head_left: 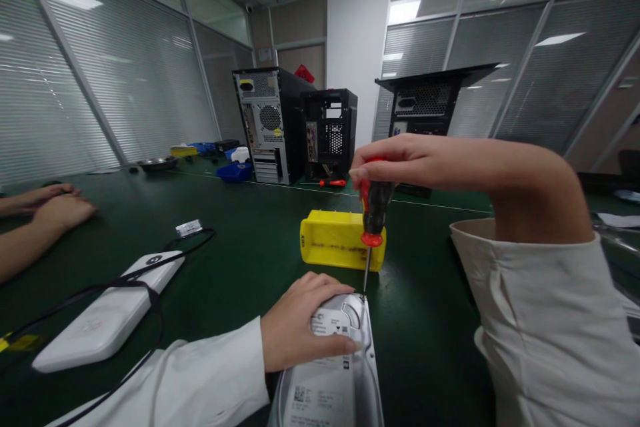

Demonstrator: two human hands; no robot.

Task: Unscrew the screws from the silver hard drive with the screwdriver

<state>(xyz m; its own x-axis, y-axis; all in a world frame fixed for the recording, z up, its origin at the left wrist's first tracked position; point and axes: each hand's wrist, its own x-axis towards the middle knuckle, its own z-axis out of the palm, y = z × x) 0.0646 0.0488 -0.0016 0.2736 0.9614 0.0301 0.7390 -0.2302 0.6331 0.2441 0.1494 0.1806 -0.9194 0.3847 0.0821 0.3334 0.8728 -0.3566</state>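
Observation:
A silver hard drive with a white printed label lies on the green table at the bottom middle. My left hand grips its far end, thumb across the label and fingers over the left edge. Wrapped round the top of a red and black screwdriver, my right hand holds it nearly upright. The screwdriver's tip meets the drive's far right corner; any screw there is too small to make out. Just behind the drive sits a yellow plastic bin with dark small bits inside.
Computer cases stand at the back, with a red-handled screwdriver before them. A white power bank with a black cable lies left. Another person's hands rest at the far left. A blue bin stands farther back.

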